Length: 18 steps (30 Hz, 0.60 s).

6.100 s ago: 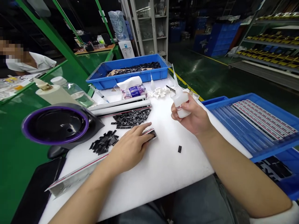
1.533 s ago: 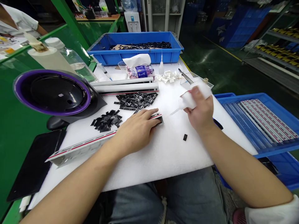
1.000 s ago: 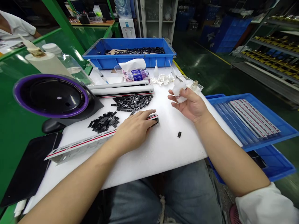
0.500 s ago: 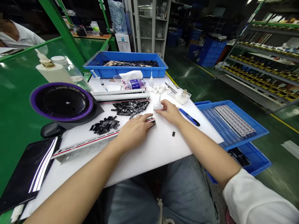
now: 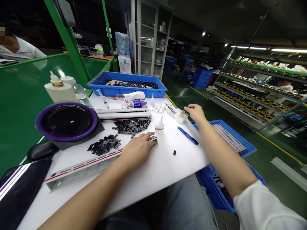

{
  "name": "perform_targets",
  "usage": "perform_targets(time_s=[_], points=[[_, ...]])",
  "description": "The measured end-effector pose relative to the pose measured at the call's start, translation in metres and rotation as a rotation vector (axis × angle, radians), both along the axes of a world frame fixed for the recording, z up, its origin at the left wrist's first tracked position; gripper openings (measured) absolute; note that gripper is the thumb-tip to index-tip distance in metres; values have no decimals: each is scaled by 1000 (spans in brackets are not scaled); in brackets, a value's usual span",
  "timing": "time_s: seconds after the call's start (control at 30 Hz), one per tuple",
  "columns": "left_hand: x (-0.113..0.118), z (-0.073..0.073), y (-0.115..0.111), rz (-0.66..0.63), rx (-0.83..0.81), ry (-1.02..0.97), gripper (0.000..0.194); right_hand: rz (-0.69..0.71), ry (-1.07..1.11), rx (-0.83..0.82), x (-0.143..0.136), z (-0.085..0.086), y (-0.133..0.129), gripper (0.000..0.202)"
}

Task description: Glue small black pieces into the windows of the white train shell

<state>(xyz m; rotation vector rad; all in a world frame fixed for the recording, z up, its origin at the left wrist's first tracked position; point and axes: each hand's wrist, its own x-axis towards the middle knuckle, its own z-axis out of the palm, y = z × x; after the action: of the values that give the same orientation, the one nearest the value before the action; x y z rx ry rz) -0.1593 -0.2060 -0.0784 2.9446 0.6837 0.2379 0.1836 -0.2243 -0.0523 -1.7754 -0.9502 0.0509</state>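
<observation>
My left hand (image 5: 137, 150) is closed over the right end of a long white rail (image 5: 79, 167) with a red stripe and slots along its top. My right hand (image 5: 195, 112) is raised just beyond a small white dish (image 5: 181, 117), thumb and fingers pinched; what they hold, if anything, is too small to make out. A small dropper bottle (image 5: 159, 125) with a thin nozzle stands upright past the rail's end. Two heaps of small black pieces, the nearer heap (image 5: 104, 145) and the farther heap (image 5: 131, 126), lie behind the rail. One black piece (image 5: 174, 152) lies apart.
A blue utility knife (image 5: 187, 135) lies at the right. Behind are a tissue pack (image 5: 136, 103), a syringe (image 5: 103, 98) and a blue bin (image 5: 129, 91). A purple-rimmed black disc (image 5: 67, 121) stands left. Blue trays (image 5: 250, 150) sit beyond the table's right edge.
My right hand has let go of the dropper bottle, which now stands on the table, and has moved away to the dish. My left hand stays on the rail. The view has tilted up.
</observation>
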Motion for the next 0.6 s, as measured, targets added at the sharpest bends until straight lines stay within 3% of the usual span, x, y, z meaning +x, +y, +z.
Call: perform_targets(time_s=[0.13,0.3,0.43,0.5,0.6], points=[[0,0,0,8,14,22,38,10,-31,-87,7,-5,14,14],[0,3,-2,20,-10,36,40,-44,-76,16,-9,-4,9,11],[0,4,-2,15,-18,32,40,-203,-73,225,-28,7,-10,22],[0,4,-2,15,-25,34,40,-264,54,399,-49,10,-26,26],[0,4,-2,15,-28,33,39,-128,459,654,-97,2,-54,24]])
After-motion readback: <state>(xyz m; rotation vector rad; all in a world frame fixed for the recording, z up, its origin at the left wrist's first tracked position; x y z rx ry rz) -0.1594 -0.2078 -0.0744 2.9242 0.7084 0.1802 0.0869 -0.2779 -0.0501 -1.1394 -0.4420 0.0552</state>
